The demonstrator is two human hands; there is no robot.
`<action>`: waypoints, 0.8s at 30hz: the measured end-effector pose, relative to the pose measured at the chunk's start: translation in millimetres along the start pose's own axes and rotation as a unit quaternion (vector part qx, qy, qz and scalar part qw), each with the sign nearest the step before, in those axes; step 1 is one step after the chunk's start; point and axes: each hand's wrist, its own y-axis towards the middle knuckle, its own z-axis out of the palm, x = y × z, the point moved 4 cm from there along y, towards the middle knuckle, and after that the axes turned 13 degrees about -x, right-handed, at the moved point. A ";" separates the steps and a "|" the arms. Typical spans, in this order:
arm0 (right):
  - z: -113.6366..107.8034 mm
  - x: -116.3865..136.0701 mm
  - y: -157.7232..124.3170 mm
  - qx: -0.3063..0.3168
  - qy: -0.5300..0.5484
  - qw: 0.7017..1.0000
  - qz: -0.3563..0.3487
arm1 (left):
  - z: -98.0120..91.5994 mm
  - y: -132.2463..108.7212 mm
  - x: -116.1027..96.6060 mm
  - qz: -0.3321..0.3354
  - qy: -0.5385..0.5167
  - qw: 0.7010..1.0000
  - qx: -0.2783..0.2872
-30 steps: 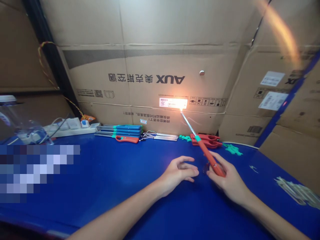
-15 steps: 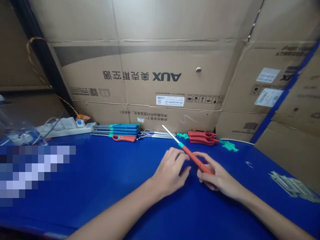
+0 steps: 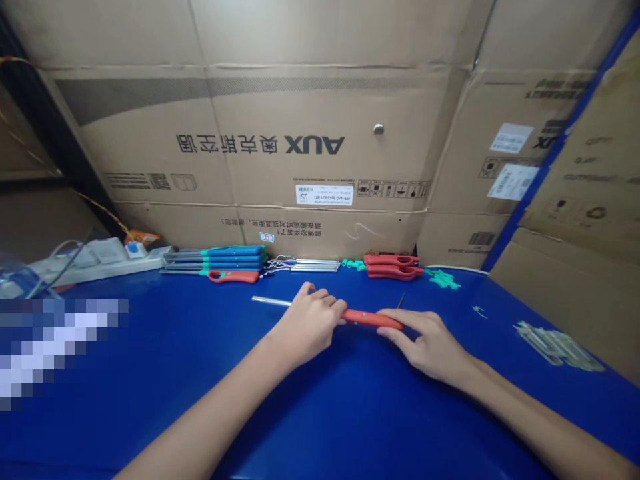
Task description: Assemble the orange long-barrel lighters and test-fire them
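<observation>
One orange-red plastic stick lighter (image 3: 367, 318) with a straight silver metal nozzle (image 3: 270, 302) is in both hands right now, so I'll place everything off the row of thin silver metal tubes (image 3: 315, 265) at the back of the shiny blue tabletop (image 3: 300, 413). The lighter is just in front of that row, roughly level, nozzle pointing left. Left hand (image 3: 311, 321) is wrapped over it where the nozzle meets the handle, knuckles up. Right hand (image 3: 430, 340) has the butt end pinched between thumb and fingers. Some thin dark stick (image 3: 401, 301) pokes up just behind the right hand; can't tell if it's attached to anything.

Just left of the tubes: a stack of blue plastic-handled lighters (image 3: 235, 259), with one orange-red handled lighter (image 3: 235, 276) along its front. Further left, a white power strip (image 3: 107, 262) with plugs in it. Going right from the tubes you get small turquoise plastic pieces (image 3: 354, 265), then stacked dark red plastic handles (image 3: 393, 272). Well off to the right and nearer, a pile of pale flat strips (image 3: 559, 347). Brown printed cardboard (image 3: 310, 100) stands behind the tubes, lettering upside down.
</observation>
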 end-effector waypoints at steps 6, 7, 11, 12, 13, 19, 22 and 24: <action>26.6 5.2 -5.2 0.094 0.107 0.985 0.098 | 6.5 4.7 -37.4 0.048 0.000 0.999 0.017; 26.9 6.5 -4.4 0.103 0.109 0.984 0.096 | 11.3 6.9 -39.5 0.044 0.019 0.998 0.036; 1.7 4.3 8.7 0.165 0.087 0.980 0.069 | 25.6 12.0 -39.8 0.084 0.032 0.992 0.085; -10.8 -0.5 14.5 0.190 0.035 0.979 0.060 | 27.3 12.1 -37.6 0.089 0.031 0.992 0.087; -27.8 -8.4 22.9 0.175 -0.037 0.982 0.061 | 28.8 11.9 -34.6 0.083 0.035 0.992 0.087; -124.6 -80.2 69.6 0.029 -0.287 0.938 0.194 | 35.1 3.9 -26.2 0.054 0.034 0.991 0.114; -134.5 -114.7 68.1 0.074 -0.328 0.903 0.267 | 31.7 1.6 -26.6 0.051 0.024 0.992 0.112; -132.7 -130.4 59.4 0.098 -0.335 0.890 0.293 | 28.0 1.0 -25.0 0.048 0.015 0.993 0.105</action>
